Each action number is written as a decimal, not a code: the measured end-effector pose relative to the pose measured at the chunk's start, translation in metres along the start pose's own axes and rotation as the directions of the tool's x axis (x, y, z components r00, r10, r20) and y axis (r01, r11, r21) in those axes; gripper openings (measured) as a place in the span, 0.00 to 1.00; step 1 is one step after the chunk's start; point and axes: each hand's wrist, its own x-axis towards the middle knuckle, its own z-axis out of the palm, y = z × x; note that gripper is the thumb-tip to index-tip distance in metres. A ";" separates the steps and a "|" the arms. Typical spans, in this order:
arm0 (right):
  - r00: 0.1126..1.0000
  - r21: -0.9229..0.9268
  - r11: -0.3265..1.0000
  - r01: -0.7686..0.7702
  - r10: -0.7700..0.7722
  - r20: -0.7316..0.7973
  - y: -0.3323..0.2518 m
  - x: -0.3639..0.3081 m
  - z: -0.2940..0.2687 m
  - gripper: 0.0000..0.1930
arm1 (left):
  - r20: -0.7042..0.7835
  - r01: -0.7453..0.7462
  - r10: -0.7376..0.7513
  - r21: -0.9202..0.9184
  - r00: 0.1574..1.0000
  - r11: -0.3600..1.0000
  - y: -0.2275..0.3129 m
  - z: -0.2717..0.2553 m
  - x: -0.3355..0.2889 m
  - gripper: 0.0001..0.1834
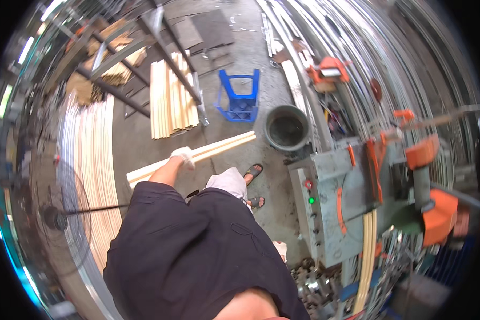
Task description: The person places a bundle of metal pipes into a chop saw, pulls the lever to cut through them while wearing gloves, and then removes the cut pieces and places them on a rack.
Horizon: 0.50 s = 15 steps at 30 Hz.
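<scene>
My left hand (183, 157), in a white glove, is closed around a pair of long, pale yellow strips (224, 145). They are held at a slant in front of my body, above the floor, with the right ends farther from me. Low beside my right hip, part of my right hand (280, 249) shows, also in a pale glove. Its fingers are mostly hidden by my dark shirt. To its right stands a grey cutting machine (330, 213) with orange guards and a lit green button. More pale strips (367, 256) stick out from the machine's near side.
A stack of pale strips (172, 104) lies ahead, near a dark metal rack (120, 53). Longer strips (93, 160) lie at left beside a fan (56, 217). Ahead are a blue stool (240, 101) and a dark bucket (287, 128). Metal bars (357, 64) fill the far right.
</scene>
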 end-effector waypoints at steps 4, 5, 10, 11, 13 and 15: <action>0.991 0.080 0.996 0.034 -0.044 0.129 -0.025 0.033 0.010 0.10 | -0.038 0.181 -0.194 -0.229 0.980 0.957 -0.086 0.066 -0.090 0.35; 0.992 -0.013 0.999 0.043 -0.041 0.116 -0.051 0.025 0.010 0.10 | -0.020 0.239 -0.257 -0.307 0.966 0.921 -0.105 0.085 -0.111 0.39; 0.985 -0.205 0.976 0.079 -0.044 0.167 -0.124 0.035 0.023 0.11 | 0.035 0.449 -0.513 -0.536 0.858 0.715 -0.152 0.137 -0.174 0.43; 0.985 -0.220 0.972 0.087 -0.051 0.165 -0.133 0.044 0.028 0.11 | 0.004 0.448 -0.556 -0.597 0.831 0.666 -0.158 0.142 -0.172 0.44; 0.985 -0.265 0.963 0.047 -0.001 0.173 -0.154 0.060 0.040 0.12 | 0.002 0.442 -0.576 -0.643 0.818 0.626 -0.173 0.148 -0.149 0.45; 0.987 -0.301 0.952 0.052 -0.003 0.161 -0.176 0.069 0.056 0.12 | -0.121 0.373 -0.655 -0.739 0.746 0.561 -0.190 0.146 -0.114 0.42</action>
